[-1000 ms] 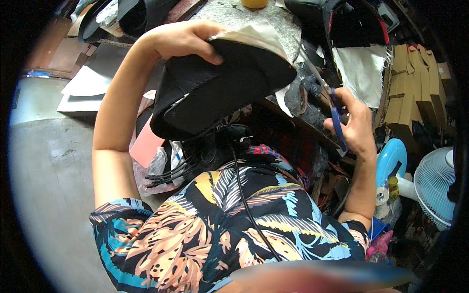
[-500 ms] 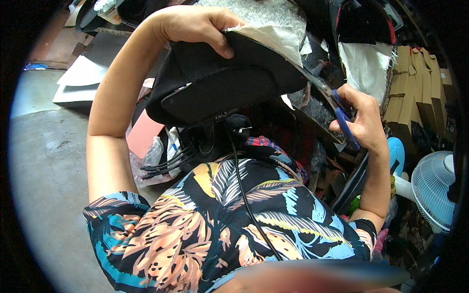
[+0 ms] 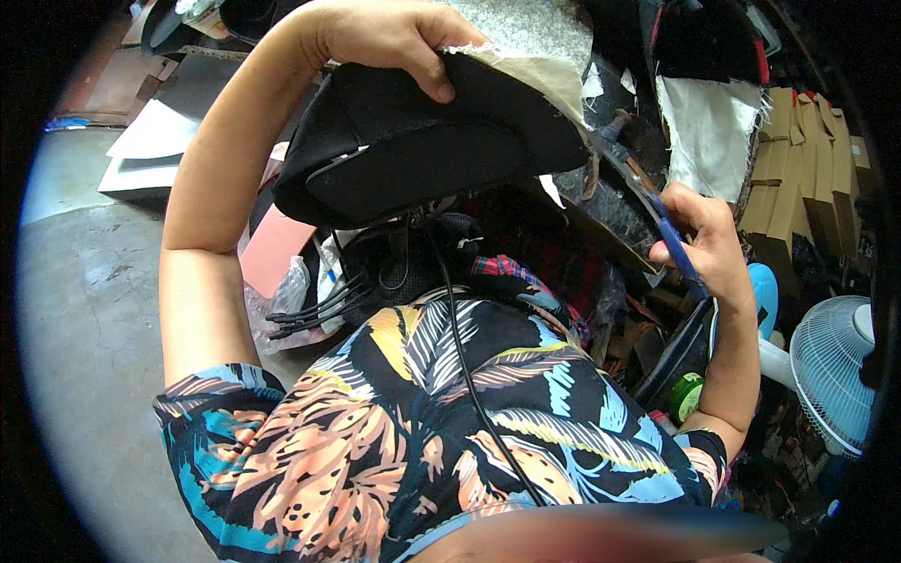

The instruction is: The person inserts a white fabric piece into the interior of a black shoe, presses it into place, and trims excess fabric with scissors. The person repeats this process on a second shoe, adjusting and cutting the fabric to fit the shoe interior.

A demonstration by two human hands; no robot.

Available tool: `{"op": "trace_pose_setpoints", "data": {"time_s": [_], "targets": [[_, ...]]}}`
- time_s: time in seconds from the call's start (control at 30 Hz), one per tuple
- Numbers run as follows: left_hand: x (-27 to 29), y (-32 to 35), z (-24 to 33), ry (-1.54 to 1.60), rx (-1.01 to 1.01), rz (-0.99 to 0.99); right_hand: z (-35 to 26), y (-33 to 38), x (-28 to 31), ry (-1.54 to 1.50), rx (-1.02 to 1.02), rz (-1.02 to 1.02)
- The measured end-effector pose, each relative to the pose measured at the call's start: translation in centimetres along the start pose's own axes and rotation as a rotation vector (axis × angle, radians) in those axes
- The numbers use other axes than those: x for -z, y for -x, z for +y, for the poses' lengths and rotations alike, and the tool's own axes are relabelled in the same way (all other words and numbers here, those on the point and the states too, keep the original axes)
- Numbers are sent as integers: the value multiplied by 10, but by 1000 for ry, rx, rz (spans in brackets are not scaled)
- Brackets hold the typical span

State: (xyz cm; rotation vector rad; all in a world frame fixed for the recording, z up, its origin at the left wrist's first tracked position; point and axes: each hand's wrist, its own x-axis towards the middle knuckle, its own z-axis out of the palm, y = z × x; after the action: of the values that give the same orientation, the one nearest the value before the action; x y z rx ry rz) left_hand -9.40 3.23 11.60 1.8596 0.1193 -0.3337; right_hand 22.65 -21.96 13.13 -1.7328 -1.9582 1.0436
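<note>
My left hand (image 3: 389, 42) reaches over the top of a rounded black fabric piece (image 3: 441, 141), its thumb pressed on the near face and its other fingers hidden behind the edge. Along that upper edge runs a strip of white cloth (image 3: 540, 80) with a frayed border. To the right, my right hand (image 3: 706, 239) is closed round the blue handles of a pair of scissors (image 3: 672, 235). The blades point up and left toward the right end of the black piece, near the white cloth. Whether their tips touch the cloth I cannot tell.
Another black piece with white cloth (image 3: 709, 136) lies at the back right, beside folded cardboard (image 3: 798, 188). A white fan (image 3: 831, 375) stands at the right. Black cables (image 3: 319, 314) and a pink sheet (image 3: 275, 249) are left of centre, and white sheets (image 3: 155, 141) lie farther left.
The scissors' handles have come together, and my right hand has moved slightly right and down. My left hand and the black fabric piece have shifted up a little.
</note>
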Motion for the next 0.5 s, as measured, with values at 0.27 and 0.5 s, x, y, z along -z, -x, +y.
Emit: {"op": "trace_pose_setpoints", "data": {"time_s": [0.27, 0.5], "targets": [[9, -11, 6, -67, 79, -64, 1, -6, 0, -10, 90, -1], [5, -16, 22, -129, -36, -11, 0, -9, 3, -93, 68, -32]]}}
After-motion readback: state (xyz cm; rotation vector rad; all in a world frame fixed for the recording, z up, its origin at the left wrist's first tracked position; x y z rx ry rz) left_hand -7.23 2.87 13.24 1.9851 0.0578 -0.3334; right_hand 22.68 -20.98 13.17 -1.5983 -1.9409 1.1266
